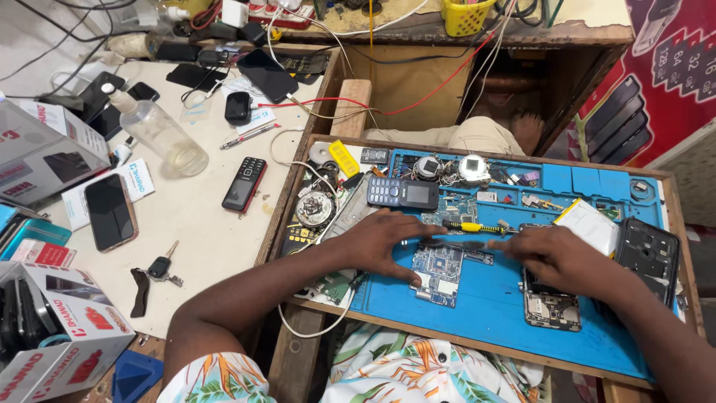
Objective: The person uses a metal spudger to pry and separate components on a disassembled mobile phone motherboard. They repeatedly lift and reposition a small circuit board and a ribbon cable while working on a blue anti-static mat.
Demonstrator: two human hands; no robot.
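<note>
On the white table's [201,239] left edge sit cardboard boxes [52,336], and beside them a smartphone [110,211] lies face up. Nearer the middle of that table lie a set of keys [159,269], a clear plastic bottle [160,134] on its side, and a black keypad phone [245,183] close to the table's right edge.

A blue repair mat [492,298] covers a wooden tray [675,195] further right. At the mat's left edge lies a round coil part [315,208], and a blue keypad phone [403,192] rests near the mat's far edge.

The left hand [380,242] lies flat, fingers spread, its fingertips pressing down on a blue circuit board [441,272] near the mat's middle. A yellow-handled screwdriver [477,227] lies just beyond the board.

The right hand [559,257] is curled over an opened phone body [550,302] toward the mat's near right; it is blurred, so whether it grips anything I cannot tell. A black back cover [649,255] lies at the mat's right edge.
</note>
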